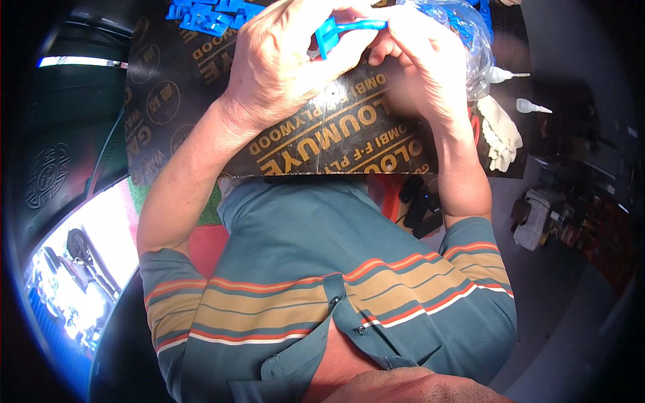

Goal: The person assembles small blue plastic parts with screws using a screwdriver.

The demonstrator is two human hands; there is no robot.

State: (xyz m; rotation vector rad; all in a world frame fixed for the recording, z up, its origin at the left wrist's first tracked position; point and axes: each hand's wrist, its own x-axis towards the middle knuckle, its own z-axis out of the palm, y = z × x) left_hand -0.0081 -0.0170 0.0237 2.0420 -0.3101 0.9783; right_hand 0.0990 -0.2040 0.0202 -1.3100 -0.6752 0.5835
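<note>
At the far side of the board, both my hands are raised around a blue plastic part (327, 37), which has a flat plate and a thin stem. My left hand (272, 67) is closed on its plate end, with the fingers bent round it. The stem points right, and its tip meets the fingers of my right hand (430, 64), which are pinched together there. My own fingers cover some of the part. Left of my left hand lies a pile of similar blue parts (211, 19).
Dark printed plywood (168, 80) forms the work surface. Beyond my right hand sits a clear plastic bag (478, 64) with blue pieces inside. Near it are a white nozzle tip (500, 74), another white nozzle (531, 106) and a white work glove (498, 134).
</note>
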